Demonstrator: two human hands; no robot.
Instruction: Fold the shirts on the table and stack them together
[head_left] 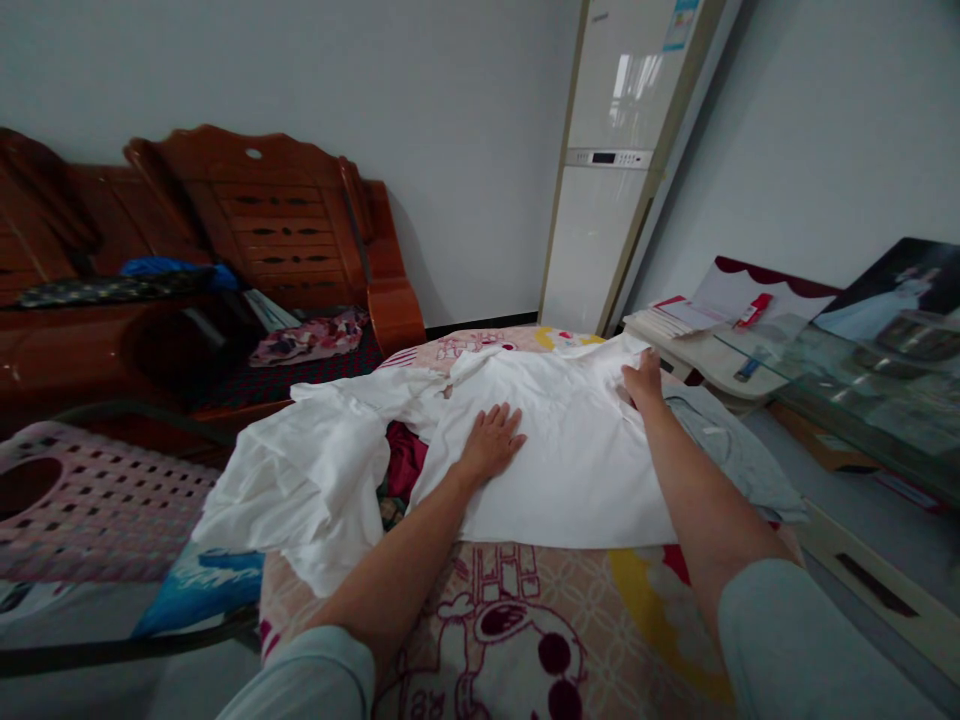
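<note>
A white garment [570,450] lies spread on a patterned cartoon blanket [510,620]. My left hand [491,440] rests flat on the cloth's left part, fingers spread, open. At the garment's far right edge my right hand [643,382] presses down with its fingers curled onto the fabric. Another white garment [307,470] lies crumpled to the left, over something dark red [405,455].
A grey garment [739,450] lies at the right of the white one. A pink perforated plastic stool [97,490] stands left, a wooden bench [225,230] behind it. A tall white air conditioner [615,170] is in the corner, and a glass-topped table [840,370] stands at right.
</note>
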